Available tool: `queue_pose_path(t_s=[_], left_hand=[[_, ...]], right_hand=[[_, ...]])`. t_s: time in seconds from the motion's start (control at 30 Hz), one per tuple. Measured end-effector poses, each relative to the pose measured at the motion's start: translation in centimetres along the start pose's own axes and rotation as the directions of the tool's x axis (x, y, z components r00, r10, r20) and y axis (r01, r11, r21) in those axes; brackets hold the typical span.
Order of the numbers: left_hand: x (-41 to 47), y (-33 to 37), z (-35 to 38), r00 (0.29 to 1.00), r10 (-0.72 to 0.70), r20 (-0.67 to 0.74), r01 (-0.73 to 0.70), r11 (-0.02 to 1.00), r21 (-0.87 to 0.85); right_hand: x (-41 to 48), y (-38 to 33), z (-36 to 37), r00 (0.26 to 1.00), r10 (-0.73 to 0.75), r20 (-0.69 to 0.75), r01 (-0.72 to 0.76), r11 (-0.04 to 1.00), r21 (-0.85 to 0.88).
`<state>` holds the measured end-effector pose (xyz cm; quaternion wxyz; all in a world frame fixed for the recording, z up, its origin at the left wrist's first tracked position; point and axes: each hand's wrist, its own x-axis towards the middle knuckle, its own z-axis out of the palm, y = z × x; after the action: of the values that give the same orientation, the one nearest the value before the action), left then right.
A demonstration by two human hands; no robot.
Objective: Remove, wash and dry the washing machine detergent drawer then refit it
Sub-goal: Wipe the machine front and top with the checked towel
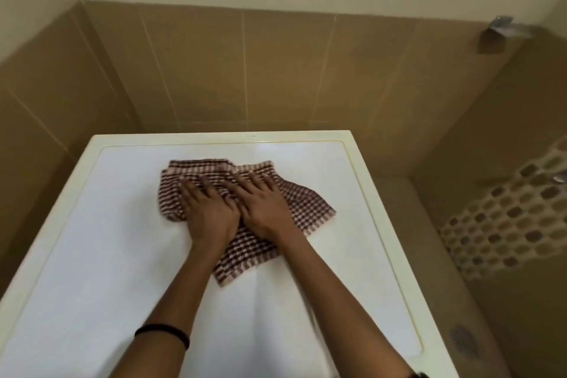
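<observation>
A brown-and-white checked cloth point(306, 202) lies crumpled on the white top of the washing machine point(101, 239). My left hand point(208, 212) and my right hand point(264, 205) rest side by side on the cloth, palms down, fingers spread and pointing away from me. Both press the fabric flat against the lid. The detergent drawer is not in sight.
Brown tiled walls point(245, 70) close in behind and to the left of the machine. A metal fitting point(498, 29) sticks out of the wall at upper right. To the right, lower down, are a mosaic-tiled strip point(503, 218) and a floor drain point(464, 342).
</observation>
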<state>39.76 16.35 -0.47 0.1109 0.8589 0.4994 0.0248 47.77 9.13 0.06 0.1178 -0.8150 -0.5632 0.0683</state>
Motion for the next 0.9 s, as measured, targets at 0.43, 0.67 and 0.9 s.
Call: queue_pose_path(t_s=[0.43, 0.67, 0.9], left_hand=[[7.8, 16.9, 3.9, 0.891, 0.454, 0.019, -0.455, 0.89, 0.031], [5.6, 18.7, 4.7, 0.783, 0.617, 0.087, -0.622, 0.781, 0.057], [-0.8, 16.6, 4.4, 0.788, 0.609, 0.094, -0.613, 0.789, 0.032]], right_hand=[[1.8, 17.2, -2.8, 0.886, 0.406, -0.225, -0.421, 0.907, -0.018], [-2.1, 16.8, -3.0, 0.781, 0.58, -0.232, -0.586, 0.809, 0.046], [-7.6, 13.9, -2.7, 0.777, 0.603, -0.179, -0.613, 0.79, 0.006]])
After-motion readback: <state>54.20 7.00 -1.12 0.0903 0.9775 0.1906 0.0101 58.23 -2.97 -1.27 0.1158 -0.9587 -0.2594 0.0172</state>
